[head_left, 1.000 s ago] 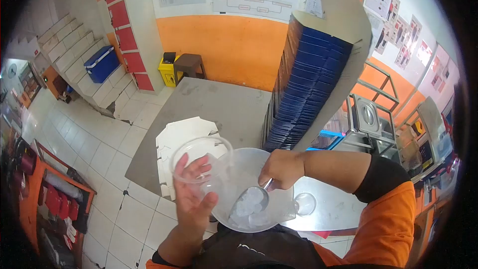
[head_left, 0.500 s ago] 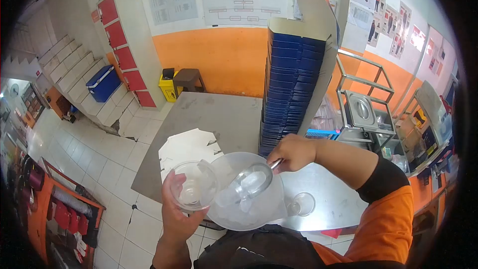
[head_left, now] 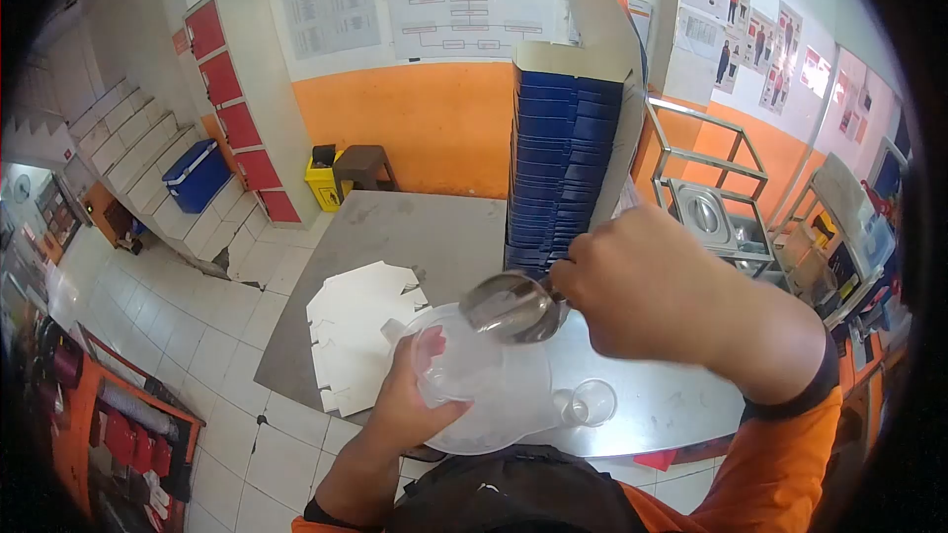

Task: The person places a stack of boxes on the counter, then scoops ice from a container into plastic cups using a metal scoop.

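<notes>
My left hand (head_left: 403,403) is wrapped round a clear plastic cup (head_left: 446,367), held over the left side of a translucent white tub (head_left: 523,390). My right hand (head_left: 622,281) grips the handle of a shiny metal scoop (head_left: 506,308). The scoop is tilted above the tub's far rim, apart from the cup. Whether anything lies in the scoop or the cup, I cannot tell. Much of the tub's inside is hidden behind the cup. Another clear cup (head_left: 592,403) rests on the metal table just right of the tub.
A flat white cardboard piece (head_left: 355,326) lies on the metal table (head_left: 415,227) at left. A tall stack of blue boxes (head_left: 563,168) rises behind the tub. A steel rack (head_left: 706,212) stands at right, and a brown stool (head_left: 367,168) beyond the table.
The scoop has come up out of the tub and tilted, with my right hand rising. My left hand has brought the cup right, over the tub. Clear chunks seen in the scoop no longer show.
</notes>
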`<state>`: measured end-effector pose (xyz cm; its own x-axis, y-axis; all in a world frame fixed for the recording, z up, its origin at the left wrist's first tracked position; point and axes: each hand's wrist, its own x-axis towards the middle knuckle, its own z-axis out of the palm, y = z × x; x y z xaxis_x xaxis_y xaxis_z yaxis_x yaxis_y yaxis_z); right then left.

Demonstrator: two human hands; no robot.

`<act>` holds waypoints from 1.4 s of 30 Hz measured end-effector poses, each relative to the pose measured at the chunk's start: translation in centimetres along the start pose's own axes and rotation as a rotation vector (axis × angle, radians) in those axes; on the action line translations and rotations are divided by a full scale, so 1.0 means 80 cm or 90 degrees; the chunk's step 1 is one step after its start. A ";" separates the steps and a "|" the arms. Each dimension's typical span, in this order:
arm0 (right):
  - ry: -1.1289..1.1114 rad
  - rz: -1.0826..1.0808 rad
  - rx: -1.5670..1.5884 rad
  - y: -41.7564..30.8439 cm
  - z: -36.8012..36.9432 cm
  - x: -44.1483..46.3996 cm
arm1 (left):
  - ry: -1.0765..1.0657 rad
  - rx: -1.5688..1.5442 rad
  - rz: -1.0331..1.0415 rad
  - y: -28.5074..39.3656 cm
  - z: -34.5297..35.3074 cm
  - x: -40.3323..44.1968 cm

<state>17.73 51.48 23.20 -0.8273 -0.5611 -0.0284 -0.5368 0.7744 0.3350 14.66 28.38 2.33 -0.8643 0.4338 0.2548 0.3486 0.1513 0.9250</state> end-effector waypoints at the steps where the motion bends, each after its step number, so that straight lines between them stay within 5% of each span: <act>1: -0.012 0.038 -0.023 -0.014 -0.017 -0.008 | -0.007 -0.050 -0.020 -0.006 0.000 0.003; 5: -0.153 0.048 -0.036 -0.045 -0.014 -0.004 | 0.103 -0.158 -0.010 -0.031 -0.006 0.008; 8: -0.369 -0.117 0.037 -0.079 0.059 0.051 | 0.165 -0.197 0.040 -0.018 -0.009 0.015; 11: -0.410 -0.135 0.075 -0.136 0.196 0.089 | 0.217 -0.301 0.058 -0.029 0.000 0.017; 13: -0.408 -0.189 0.136 -0.137 0.256 0.099 | 0.245 -0.318 0.063 -0.028 0.003 0.015; 28: -0.371 -0.375 0.162 -0.104 0.311 0.133 | 0.245 -0.236 0.055 -0.029 -0.002 0.013; 38: -0.241 -0.417 0.201 -0.081 0.277 0.128 | 0.231 -0.205 0.044 -0.027 -0.003 0.013; 42: -0.302 -0.411 0.219 -0.057 0.260 0.134 | 0.247 -0.246 0.041 -0.029 -0.001 0.011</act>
<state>7.86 48.03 1.78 -0.2844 -0.7990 -0.5298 -0.8815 0.4352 -0.1831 13.06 28.33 0.40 -0.9412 0.0609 0.3323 0.3101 -0.2344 0.9214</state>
